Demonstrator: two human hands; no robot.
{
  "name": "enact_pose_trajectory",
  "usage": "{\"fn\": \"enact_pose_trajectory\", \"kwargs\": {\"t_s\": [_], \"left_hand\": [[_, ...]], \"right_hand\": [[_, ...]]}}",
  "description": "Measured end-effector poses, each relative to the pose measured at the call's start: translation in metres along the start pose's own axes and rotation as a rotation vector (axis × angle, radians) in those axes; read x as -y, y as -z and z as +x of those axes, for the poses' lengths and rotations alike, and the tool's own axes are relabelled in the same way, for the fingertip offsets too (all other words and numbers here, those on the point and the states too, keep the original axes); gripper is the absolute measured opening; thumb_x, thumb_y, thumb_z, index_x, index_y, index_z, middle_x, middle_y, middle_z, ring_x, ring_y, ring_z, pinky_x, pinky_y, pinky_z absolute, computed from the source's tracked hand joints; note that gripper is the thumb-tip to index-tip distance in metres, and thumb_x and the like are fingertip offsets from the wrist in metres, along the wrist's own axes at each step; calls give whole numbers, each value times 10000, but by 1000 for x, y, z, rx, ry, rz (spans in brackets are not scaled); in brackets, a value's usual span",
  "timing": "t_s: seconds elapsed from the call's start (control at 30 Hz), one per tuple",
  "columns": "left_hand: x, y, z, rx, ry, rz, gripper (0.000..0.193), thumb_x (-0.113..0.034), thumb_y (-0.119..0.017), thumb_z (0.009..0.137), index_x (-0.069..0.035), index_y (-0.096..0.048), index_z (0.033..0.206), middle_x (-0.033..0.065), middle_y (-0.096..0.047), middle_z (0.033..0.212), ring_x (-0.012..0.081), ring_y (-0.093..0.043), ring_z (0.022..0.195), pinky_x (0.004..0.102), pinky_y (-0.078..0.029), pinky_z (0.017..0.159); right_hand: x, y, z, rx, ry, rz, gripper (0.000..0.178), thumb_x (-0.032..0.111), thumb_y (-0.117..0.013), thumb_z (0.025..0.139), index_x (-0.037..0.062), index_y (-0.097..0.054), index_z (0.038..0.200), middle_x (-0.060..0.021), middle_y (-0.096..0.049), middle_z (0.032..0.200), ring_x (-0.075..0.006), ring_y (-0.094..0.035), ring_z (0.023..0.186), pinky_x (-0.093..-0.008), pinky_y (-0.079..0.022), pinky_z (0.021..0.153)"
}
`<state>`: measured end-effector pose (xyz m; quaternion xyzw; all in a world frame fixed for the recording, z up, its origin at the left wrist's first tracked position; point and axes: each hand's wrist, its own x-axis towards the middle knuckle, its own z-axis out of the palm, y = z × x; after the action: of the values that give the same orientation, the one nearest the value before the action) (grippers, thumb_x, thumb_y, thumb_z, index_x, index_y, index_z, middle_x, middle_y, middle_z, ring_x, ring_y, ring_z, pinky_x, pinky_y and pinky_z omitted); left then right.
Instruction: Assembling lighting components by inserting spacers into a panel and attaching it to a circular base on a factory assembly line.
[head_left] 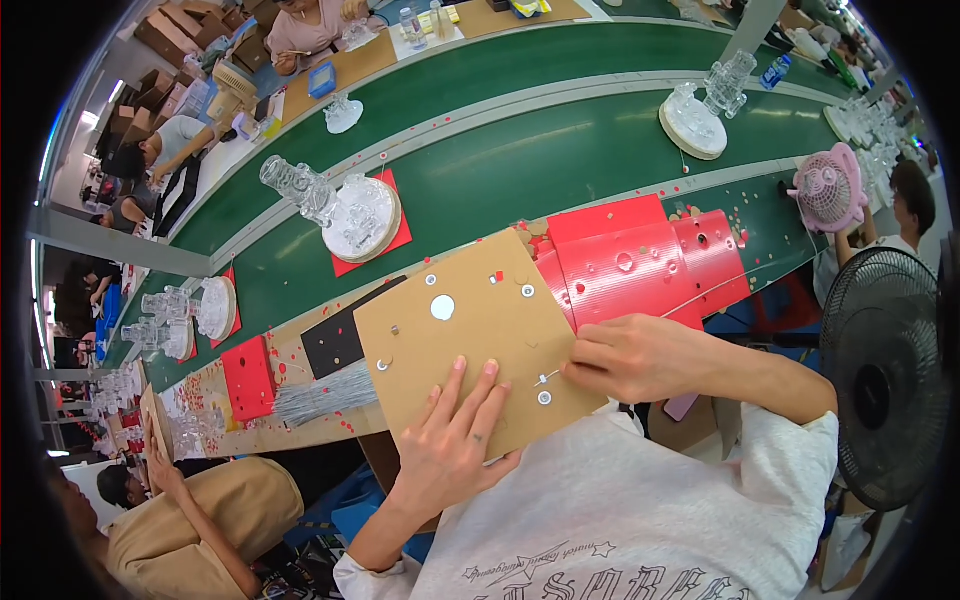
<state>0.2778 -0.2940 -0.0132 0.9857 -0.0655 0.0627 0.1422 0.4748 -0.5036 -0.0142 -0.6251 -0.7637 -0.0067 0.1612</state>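
Your brown board (480, 332) lies slanted in front of your shirt, left grip (455, 440) spread on its face, right grip (635, 358) closed on a thin white tie (546, 380).

The board overlaps the near edge of the counter (300, 434), beside the red panel (620, 262). It looks light and fairly stiff, likely to bend or crease at a corner if pressed hard, so take it by opposite edges, clear of the round discs (544, 398). The tie looks slim and bendy; hold it close to the board. Your left grip is unclenched, fingers apart and pressing flat; your right is pinched at the tie's end, though its fingers partly hide the hold.
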Motion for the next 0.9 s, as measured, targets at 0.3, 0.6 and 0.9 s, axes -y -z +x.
{"fn": "enact_pose_trajectory", "kwargs": {"t_s": [0.3, 0.6, 0.9], "left_hand": [[5, 34, 10, 121, -27, -411, 593, -426, -776, 808, -36, -643, 1235, 124, -627, 1355, 378, -577, 1290, 469, -568, 923], [-49, 34, -5, -439, -966, -1740, 111, -139, -712, 929, -82, -707, 1024, 95, -671, 1037, 299, -664, 945, 406, -621, 720], [-98, 53, 14, -543, -524, -1765, 75, -165, -653, 977, -99, -668, 943, 90, -664, 989, 261, -632, 863, 338, -489, 643]], "right_hand": [[1, -15, 10, -36, 5, 70, 134, 129, -627, 765, 10, -583, 811, -71, -514, 867, -197, -599, 848, -302, -541, 606], [7, -31, -2, -106, 30, 76, 177, 101, -627, 793, 28, -609, 953, -59, -542, 895, -188, -607, 870, -300, -558, 601], [8, -33, -11, -165, 25, 103, 98, 94, -623, 793, 13, -570, 813, -82, -535, 882, -215, -614, 888, -324, -562, 652]]}}
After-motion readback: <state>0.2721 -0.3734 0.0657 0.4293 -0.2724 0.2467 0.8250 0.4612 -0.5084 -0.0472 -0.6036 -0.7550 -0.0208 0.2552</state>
